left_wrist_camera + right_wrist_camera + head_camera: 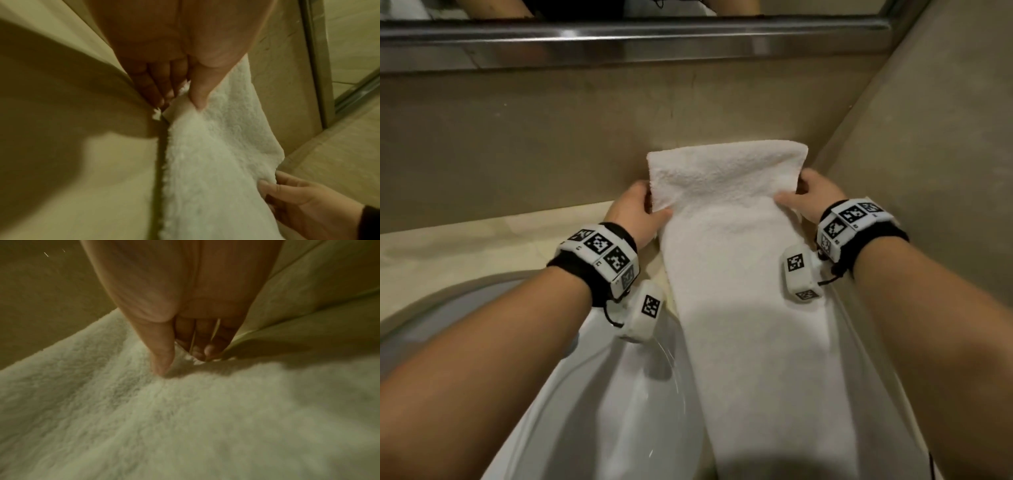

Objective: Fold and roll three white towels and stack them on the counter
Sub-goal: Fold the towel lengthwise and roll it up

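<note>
A long white towel (750, 308), folded into a narrow strip, lies from the counter's back corner over the sink's right rim toward me. Its far end is lifted against the back wall. My left hand (650, 210) pinches the towel's left edge, thumb on top and fingers underneath. My right hand (796, 195) pinches the right edge the same way. In the left wrist view the thumb (198, 95) presses the towel (216, 154), and the right hand (287, 193) shows at the lower right. In the right wrist view my thumb (162, 363) lies on the towel (164, 418). No other towel is in view.
A white sink basin (619, 394) with a drain (659, 368) fills the lower left. The beige counter (465, 246) runs to the left. A beige wall (935, 154) stands close on the right, and a metal mirror ledge (619, 37) runs above the back wall.
</note>
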Motion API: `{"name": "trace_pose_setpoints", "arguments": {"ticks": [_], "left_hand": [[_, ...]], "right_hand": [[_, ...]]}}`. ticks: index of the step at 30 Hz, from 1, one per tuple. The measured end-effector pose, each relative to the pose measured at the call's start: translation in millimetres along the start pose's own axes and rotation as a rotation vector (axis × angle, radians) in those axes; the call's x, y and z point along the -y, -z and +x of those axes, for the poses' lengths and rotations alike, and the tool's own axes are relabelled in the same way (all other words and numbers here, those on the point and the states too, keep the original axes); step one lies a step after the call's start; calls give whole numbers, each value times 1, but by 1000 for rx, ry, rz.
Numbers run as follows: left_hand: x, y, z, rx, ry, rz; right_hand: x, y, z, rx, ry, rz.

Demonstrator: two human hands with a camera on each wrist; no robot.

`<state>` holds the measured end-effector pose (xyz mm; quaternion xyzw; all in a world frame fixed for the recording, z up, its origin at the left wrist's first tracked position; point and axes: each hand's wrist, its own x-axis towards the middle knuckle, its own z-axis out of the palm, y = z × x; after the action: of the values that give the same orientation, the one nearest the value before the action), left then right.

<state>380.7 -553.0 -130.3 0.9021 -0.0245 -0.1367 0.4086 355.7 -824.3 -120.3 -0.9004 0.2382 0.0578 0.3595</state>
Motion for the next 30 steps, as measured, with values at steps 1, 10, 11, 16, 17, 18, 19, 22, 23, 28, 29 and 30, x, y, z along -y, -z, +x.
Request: {"name": "trace_pose_setpoints", "arguments": {"ticks": [1,10,11,16,17,18,19,22,23,28,29,30], "left_hand": [[0,1,2,-7,0,4],[-5,13,0,-46,95,71],[-5,16,-8,-44,112,65],[-11,18,-71,95,-10,162],[-14,14,-87,155,-82,224],[-18,10,-103,217,-152,289],[-23,5,-125,278,-219,345],[-34,-9,-181,429,-366,419],[-37,-13,-198,477,-407,435],[-36,-43,-278,702,-602,570],[-31,-50,-292,736,-630,599],[-28,-57,-303,754,-665,630]], "right_hand": [[1,-1,2,-14,16,8],[12,8,7,-25,-29,-92],[9,12,-1,1,-44,-148],[-2,44,-63,14,59,-209],[-3,50,-81,27,112,-230],[-5,56,-99,38,158,-251],[-9,61,-124,44,198,-272],[-21,66,-189,61,276,-284],[-28,65,-209,77,287,-281],[-89,45,-313,153,249,-323],[-105,38,-334,160,221,-324],[-120,31,-349,164,192,-321]]}}
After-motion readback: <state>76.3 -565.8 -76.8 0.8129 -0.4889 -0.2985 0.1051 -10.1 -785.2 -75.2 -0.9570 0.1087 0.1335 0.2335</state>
